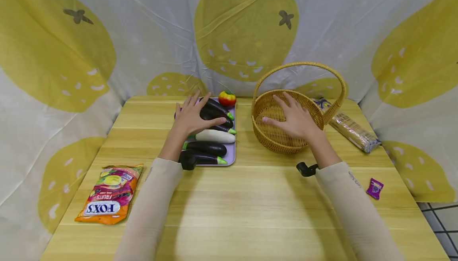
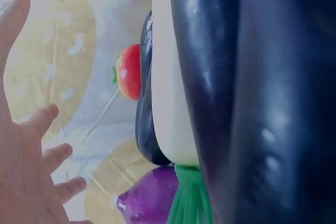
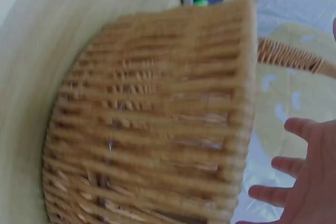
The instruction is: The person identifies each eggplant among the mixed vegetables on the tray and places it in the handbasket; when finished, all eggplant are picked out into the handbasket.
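My left hand (image 1: pixel 191 120) hovers with spread fingers over a lilac tray (image 1: pixel 231 157) and holds nothing. On the tray lie several dark eggplants (image 1: pixel 206 147) and a white radish (image 1: pixel 214 136). A purple onion (image 2: pixel 152 195) shows in the left wrist view, beyond the radish's green top; in the head view my hand mostly hides it. A red-and-yellow fruit (image 1: pixel 227 99) sits at the tray's far end. Over a wicker basket (image 1: pixel 277 145) with a tall arched handle (image 1: pixel 300 64), my right hand (image 1: pixel 295 122) is spread and empty. The basket shows nothing inside.
An orange-and-red candy bag (image 1: pixel 111 193) lies at the left of the wooden table (image 1: pixel 247 205). Behind the basket's right side is a long clear-and-gold packet (image 1: pixel 354 132). One small purple wrapped candy (image 1: pixel 375 188) lies at the right. A fruit-print curtain (image 1: pixel 150 34) encloses the back and sides.
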A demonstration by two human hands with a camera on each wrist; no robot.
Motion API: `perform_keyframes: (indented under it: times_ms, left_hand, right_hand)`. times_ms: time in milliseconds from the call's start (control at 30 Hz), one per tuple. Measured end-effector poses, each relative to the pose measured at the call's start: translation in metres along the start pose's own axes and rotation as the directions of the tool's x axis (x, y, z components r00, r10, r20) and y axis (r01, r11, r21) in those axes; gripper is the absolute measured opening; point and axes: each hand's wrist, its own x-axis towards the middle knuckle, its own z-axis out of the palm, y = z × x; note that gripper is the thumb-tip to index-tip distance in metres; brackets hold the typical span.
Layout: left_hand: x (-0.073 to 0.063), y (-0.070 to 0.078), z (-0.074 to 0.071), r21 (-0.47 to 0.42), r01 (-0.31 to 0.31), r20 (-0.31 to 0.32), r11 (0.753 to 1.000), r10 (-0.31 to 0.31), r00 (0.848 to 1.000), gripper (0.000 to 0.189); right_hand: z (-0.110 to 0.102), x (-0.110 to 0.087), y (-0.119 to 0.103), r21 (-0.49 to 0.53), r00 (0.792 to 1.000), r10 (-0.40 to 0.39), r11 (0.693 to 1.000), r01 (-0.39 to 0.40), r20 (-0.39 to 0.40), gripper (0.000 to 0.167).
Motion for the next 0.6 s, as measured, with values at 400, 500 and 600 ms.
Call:
perform_keyframes:
  times_ms: [400,500,600]
  left_hand:
    - [-0.034,-0.035,-0.004,-0.216,0.026,-0.083,0.976,-0.045,0.995,0.102]
    - [-0.041,-0.045,-0.003,-0.246,0.046,-0.096,0.968,-0.072,0.993,0.100]
    - [-0.044,-0.054,-0.003,-0.280,0.044,-0.110,0.959,-0.078,0.991,0.098]
  right_hand:
    - [0.017,-0.025,-0.028,0.174,0.982,-0.098,0.977,0.125,-0.159,0.090]
    - [0.024,-0.031,-0.037,0.209,0.974,-0.123,0.964,0.163,-0.193,0.087]
    - [0.032,-0.037,-0.045,0.264,0.960,-0.141,0.943,0.204,-0.240,0.081]
